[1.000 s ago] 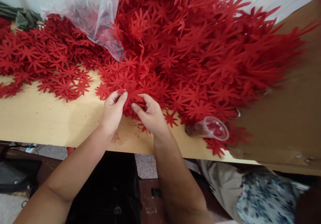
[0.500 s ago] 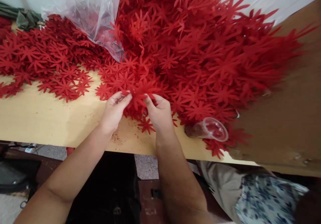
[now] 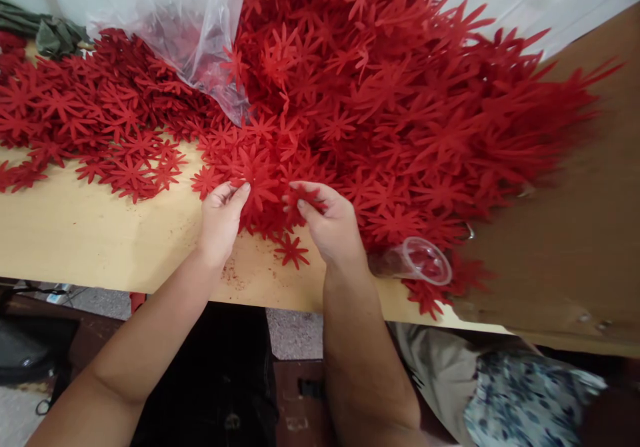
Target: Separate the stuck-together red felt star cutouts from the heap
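Note:
My left hand (image 3: 223,217) pinches a red fabric flower (image 3: 260,183) by its petals, between thumb and fingers. To its right, my right hand (image 3: 330,220) holds another red fabric flower (image 3: 309,197), smaller in view and partly covered by the fingers. A gap separates the two hands. Both are just in front of a big heap of red flower cut-outs (image 3: 390,120). One loose red flower (image 3: 291,251) lies flat on the table below them.
A clear plastic cup (image 3: 425,260) lies on its side at the right. Behind hangs a clear plastic bag (image 3: 200,47). More red flowers (image 3: 60,107) cover the pale table (image 3: 100,240) at left. A brown board (image 3: 565,233) stands right; a person in patterned cloth (image 3: 525,393) sits nearby.
My hands have moved apart, the right one to the right with a flower. Before, both were pinching close together at the same red petals.

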Demonstrator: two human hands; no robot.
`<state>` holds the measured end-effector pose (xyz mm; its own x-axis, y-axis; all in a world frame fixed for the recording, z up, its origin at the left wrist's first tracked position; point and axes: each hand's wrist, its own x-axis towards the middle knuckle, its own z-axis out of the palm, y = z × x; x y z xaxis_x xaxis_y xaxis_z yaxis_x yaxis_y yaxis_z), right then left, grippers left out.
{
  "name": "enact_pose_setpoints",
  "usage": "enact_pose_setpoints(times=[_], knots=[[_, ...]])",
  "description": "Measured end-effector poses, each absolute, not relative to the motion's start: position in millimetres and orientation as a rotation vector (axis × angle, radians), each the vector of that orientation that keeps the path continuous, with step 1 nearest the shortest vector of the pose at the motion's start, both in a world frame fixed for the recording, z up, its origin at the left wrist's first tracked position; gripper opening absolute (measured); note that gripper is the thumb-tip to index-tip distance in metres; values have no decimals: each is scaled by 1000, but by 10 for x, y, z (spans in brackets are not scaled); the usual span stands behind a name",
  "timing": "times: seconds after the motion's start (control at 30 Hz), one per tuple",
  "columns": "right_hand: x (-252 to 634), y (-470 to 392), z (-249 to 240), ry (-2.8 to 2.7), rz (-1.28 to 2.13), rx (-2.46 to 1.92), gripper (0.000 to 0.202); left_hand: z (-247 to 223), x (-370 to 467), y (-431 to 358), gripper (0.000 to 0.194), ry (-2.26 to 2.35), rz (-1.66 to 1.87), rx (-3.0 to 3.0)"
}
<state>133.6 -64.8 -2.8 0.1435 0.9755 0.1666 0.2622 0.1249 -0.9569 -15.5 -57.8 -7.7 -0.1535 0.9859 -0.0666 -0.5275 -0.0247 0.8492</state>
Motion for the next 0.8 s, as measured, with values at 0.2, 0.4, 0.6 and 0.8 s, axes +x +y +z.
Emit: enact_pose_setpoints(times=[0.2,0.4,0.6,0.8], knots=[[1312,-601,1,-1235,739,-1271,26,-162,-153,-582,12,960,1514,892],[1246,-570,7,-1177,689,-1360,15,-74,-178,-638,6,1100,1593,1101],[1294,-549,52,-1333,264,-1392,34,-58,-151,-664,9,1069,1549,1210],[1103,-685,84,-1497,589,-1278,36,-37,-142,-620,7,1003,1459,986]])
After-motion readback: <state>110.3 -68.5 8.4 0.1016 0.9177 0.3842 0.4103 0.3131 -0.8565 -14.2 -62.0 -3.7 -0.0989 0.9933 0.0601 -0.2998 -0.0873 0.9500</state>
